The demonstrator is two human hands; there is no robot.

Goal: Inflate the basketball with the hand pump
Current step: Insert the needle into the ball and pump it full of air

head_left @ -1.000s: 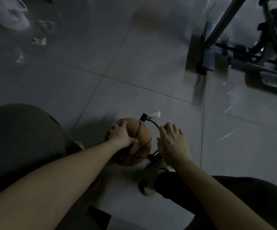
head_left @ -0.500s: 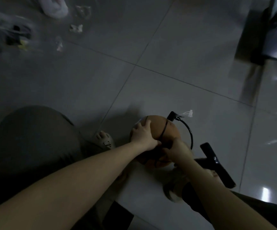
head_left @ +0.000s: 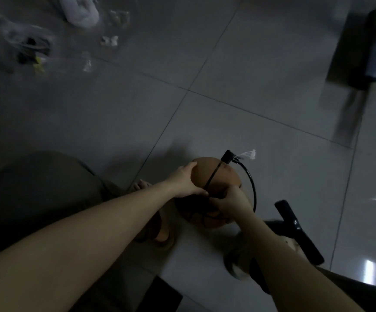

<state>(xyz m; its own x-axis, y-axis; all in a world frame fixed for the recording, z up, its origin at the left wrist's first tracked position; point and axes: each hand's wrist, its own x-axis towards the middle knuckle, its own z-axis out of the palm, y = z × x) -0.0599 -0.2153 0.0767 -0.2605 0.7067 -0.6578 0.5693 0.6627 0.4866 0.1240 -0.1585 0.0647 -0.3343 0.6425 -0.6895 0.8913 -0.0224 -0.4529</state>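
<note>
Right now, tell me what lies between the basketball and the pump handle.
The head view shows the black hose arcing beside the basketball, then bare floor tile before the pump handle.

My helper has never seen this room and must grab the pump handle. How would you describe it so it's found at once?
Find the orange basketball on the tiled floor, held by both hands. Just right of it, beside the right forearm, lies the pump handle: a straight, glossy black bar, unlike the thin curved hose.

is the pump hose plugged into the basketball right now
Cannot tell. The thin black hose arcs behind the orange basketball toward the right hand, which hides its end.
</note>
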